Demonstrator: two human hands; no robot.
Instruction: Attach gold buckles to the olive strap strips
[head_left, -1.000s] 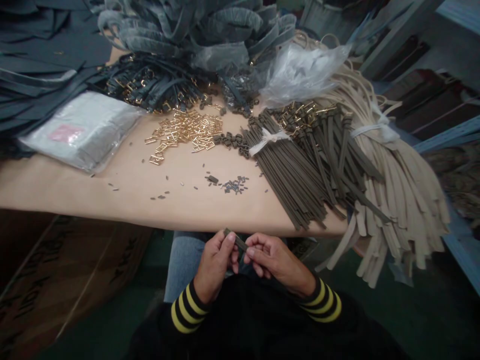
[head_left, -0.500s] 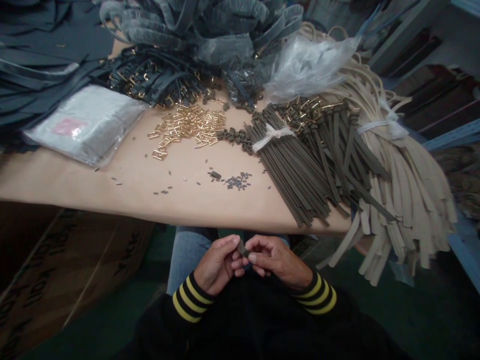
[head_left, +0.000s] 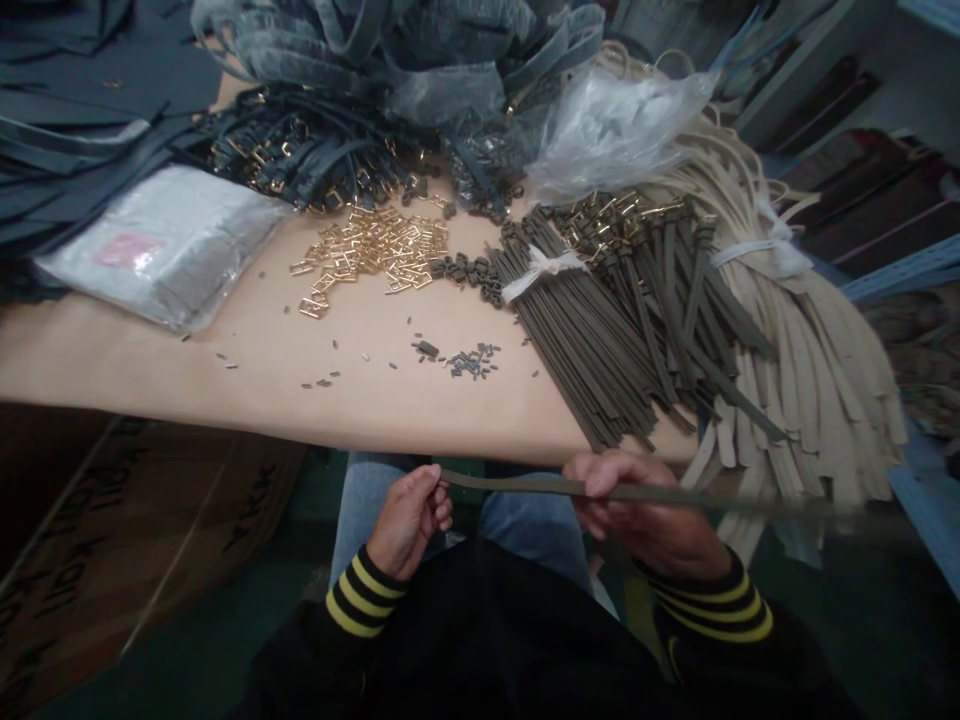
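A narrow olive-brown strap [head_left: 517, 486] stretches level in front of the table's near edge, above my lap. My left hand [head_left: 409, 522] pinches its left end between thumb and fingers. Farther along, my right hand [head_left: 649, 520] is closed round the strap, which runs on to the right and blurs there. Just beyond the right hand, on the table, lies a bundle of olive straps [head_left: 577, 350] tied with a white band. Small metal pieces [head_left: 471, 362] are scattered on the table beyond my hands, beside a small dark olive piece [head_left: 427, 348].
Gold buckles [head_left: 375, 245] lie in a heap on the paper-covered table [head_left: 225, 385]. Beige straps [head_left: 817, 370] hang over its right edge. A plastic-wrapped packet [head_left: 169, 245] rests at left, dark straps with buckles [head_left: 300, 150] behind. A cardboard box [head_left: 187, 530] stands below left.
My hands were close together around a small olive piece. Now my right hand has moved right and a long strap stretches between them; my left hand shifted slightly left.
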